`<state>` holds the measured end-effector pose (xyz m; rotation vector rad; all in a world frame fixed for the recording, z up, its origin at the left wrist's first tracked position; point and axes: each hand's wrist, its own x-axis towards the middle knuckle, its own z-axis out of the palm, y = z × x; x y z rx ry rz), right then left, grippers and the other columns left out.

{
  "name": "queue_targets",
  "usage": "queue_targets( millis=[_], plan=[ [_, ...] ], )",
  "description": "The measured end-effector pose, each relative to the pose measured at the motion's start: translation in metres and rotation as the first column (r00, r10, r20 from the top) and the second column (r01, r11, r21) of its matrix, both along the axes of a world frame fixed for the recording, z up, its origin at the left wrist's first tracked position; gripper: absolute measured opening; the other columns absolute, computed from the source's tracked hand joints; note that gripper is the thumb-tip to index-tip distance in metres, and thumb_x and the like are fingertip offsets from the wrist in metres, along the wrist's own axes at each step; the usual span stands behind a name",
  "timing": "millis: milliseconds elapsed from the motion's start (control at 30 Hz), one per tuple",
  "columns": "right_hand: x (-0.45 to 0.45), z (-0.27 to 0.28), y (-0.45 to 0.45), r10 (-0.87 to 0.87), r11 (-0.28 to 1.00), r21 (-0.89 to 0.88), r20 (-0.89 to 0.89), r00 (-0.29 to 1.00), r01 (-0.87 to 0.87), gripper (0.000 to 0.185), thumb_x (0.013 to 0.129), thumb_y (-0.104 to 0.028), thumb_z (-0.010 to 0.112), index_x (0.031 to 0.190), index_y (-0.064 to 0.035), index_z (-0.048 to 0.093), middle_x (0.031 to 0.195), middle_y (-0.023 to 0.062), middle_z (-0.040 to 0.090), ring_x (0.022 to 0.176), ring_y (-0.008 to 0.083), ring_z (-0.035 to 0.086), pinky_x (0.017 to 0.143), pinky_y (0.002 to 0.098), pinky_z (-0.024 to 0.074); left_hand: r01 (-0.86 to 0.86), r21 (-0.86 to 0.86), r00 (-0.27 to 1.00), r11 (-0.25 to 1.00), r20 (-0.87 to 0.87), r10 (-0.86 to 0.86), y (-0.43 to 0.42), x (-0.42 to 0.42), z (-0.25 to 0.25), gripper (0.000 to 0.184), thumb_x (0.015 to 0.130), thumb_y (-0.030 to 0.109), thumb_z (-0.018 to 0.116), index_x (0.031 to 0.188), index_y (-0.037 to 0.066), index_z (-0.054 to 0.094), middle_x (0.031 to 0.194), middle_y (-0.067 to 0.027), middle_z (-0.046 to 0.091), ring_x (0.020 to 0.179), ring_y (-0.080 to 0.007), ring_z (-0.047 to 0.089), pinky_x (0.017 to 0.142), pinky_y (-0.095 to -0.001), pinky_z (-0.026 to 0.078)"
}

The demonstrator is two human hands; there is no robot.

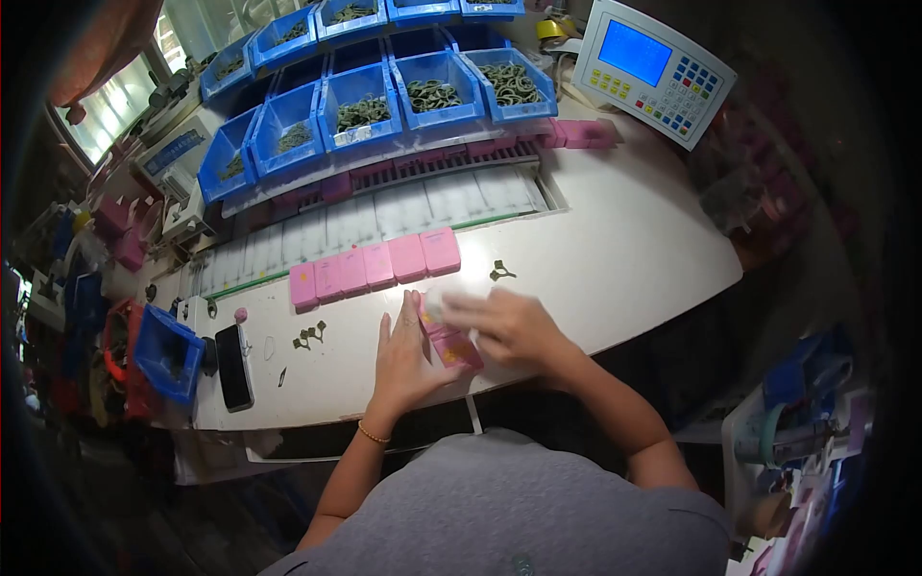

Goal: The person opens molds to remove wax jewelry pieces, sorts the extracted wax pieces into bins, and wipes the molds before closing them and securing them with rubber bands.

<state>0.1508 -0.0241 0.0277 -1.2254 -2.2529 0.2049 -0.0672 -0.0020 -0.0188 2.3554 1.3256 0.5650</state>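
Observation:
Near the table's front edge lies an opened pink block (455,349), with a second pink part just above it. My left hand (401,363) rests against the left side of these pink pieces, thumb along their lower edge and fingers apart. Over their upper part is my right hand (507,326), blurred, its fingers closed round a small whitish thing (434,305) that I cannot make out clearly. Behind the hands stands a row of several pink blocks (377,264). Small dark green pieces (309,335) lie to the left, and another dark green piece (501,271) lies to the right.
Blue bins (362,108) with dark green parts stand at the back, above a white panel (384,215). A control box (655,69) with a lit screen is at the back right. A black phone (232,368) and a blue tray (169,354) are at the left.

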Motion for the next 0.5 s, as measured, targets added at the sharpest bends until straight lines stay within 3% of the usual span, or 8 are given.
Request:
queue_targets(
  millis=[167, 233, 300, 333, 367, 400, 467, 500],
  plan=[
    [0.020, -0.002, -0.046, 0.028, 0.985, -0.174, 0.124, 0.992, -0.007, 0.042, 0.081, -0.014, 0.065, 0.119, -0.0282, 0.072, 0.131, -0.0065, 0.066, 0.072, 0.0231, 0.061, 0.068, 0.0341, 0.0551, 0.004, -0.022, 1.000, 1.000, 0.026, -0.004, 0.001, 0.001, 0.006, 0.137, 0.059, 0.058, 0.086, 0.154, -0.009, 0.014, 0.155, -0.0255, 0.036, 0.144, -0.0339, 0.038, 0.121, -0.0519, 0.018],
    [0.037, 0.007, -0.051, -0.058, 0.973, -0.219, 0.079, 0.995, 0.074, 0.043, 0.080, -0.012, 0.065, 0.122, -0.0239, 0.070, 0.135, -0.0042, 0.064, 0.084, 0.0258, 0.063, 0.079, 0.0377, 0.0543, 0.004, -0.016, 1.000, 1.000, 0.025, -0.003, -0.001, 0.002, 0.010, 0.134, 0.061, 0.058, 0.085, 0.154, -0.009, 0.015, 0.155, -0.0253, 0.036, 0.143, -0.0352, 0.038, 0.121, -0.0522, 0.018],
    [0.052, 0.002, -0.049, -0.298, 0.953, 0.108, 0.162, 0.941, 0.284, 0.043, 0.080, -0.011, 0.066, 0.122, -0.0157, 0.069, 0.139, 0.0027, 0.061, 0.108, 0.0311, 0.060, 0.095, 0.0420, 0.0475, -0.007, -0.002, 1.000, 1.000, 0.028, 0.007, -0.004, 0.002, 0.009, 0.131, 0.063, 0.057, 0.085, 0.154, -0.009, 0.016, 0.155, -0.0252, 0.036, 0.143, -0.0365, 0.038, 0.121, -0.0526, 0.017],
    [0.056, -0.003, -0.050, -0.301, 0.953, 0.131, 0.264, 0.916, 0.275, 0.054, 0.080, -0.010, 0.068, 0.133, -0.0108, 0.061, 0.147, 0.0117, 0.052, 0.128, 0.0346, 0.049, 0.106, 0.0458, 0.0387, 0.002, 0.031, 0.997, 1.000, 0.073, -0.004, -0.007, 0.001, 0.006, 0.125, 0.067, 0.056, 0.083, 0.154, -0.008, 0.019, 0.154, -0.0252, 0.037, 0.142, -0.0378, 0.038, 0.121, -0.0528, 0.017],
    [0.051, -0.006, -0.052, -0.296, 0.953, 0.143, 0.258, 0.920, 0.267, 0.054, 0.080, -0.010, 0.068, 0.133, -0.0108, 0.061, 0.147, 0.0117, 0.052, 0.128, 0.0346, 0.049, 0.106, 0.0458, 0.0387, 0.007, 0.065, 0.993, 0.998, 0.116, -0.014, -0.008, 0.001, 0.005, 0.119, 0.071, 0.055, 0.081, 0.154, -0.007, 0.021, 0.153, -0.0253, 0.038, 0.141, -0.0391, 0.039, 0.121, -0.0530, 0.016],
    [0.040, -0.006, -0.052, -0.258, 0.965, 0.079, 0.156, 0.953, 0.248, 0.059, 0.081, -0.011, 0.069, 0.139, -0.0107, 0.056, 0.149, 0.0143, 0.049, 0.129, 0.0361, 0.047, 0.107, 0.0466, 0.0371, 0.015, 0.147, 0.982, 0.989, 0.182, -0.041, -0.012, 0.002, 0.012, 0.096, 0.083, 0.040, 0.076, 0.154, -0.002, 0.027, 0.146, -0.0240, 0.044, 0.134, -0.0381, 0.047, 0.116, -0.0517, 0.030],
    [0.018, -0.025, -0.052, -0.145, 0.988, -0.066, -0.146, 0.979, 0.136, 0.073, 0.089, -0.015, 0.070, 0.154, -0.0114, 0.037, 0.153, 0.0177, 0.042, 0.130, 0.0353, 0.047, 0.109, 0.0459, 0.0371, 0.006, 0.105, 0.951, 0.994, 0.307, -0.038, -0.015, 0.003, 0.011, 0.084, 0.086, 0.030, 0.075, 0.152, -0.002, 0.033, 0.138, -0.0213, 0.048, 0.126, -0.0345, 0.052, 0.110, -0.0466, 0.038],
    [0.006, -0.032, -0.049, -0.131, 0.991, -0.058, -0.152, 0.980, 0.123, 0.073, 0.089, -0.015, 0.070, 0.154, -0.0114, 0.037, 0.153, 0.0177, 0.042, 0.130, 0.0353, 0.047, 0.109, 0.0459, 0.0371, 0.018, 0.053, 0.902, 0.998, 0.429, -0.039, -0.017, 0.004, 0.010, 0.074, 0.088, 0.020, 0.073, 0.150, -0.001, 0.039, 0.130, -0.0187, 0.052, 0.119, -0.0308, 0.056, 0.103, -0.0414, 0.045]
  ],
)
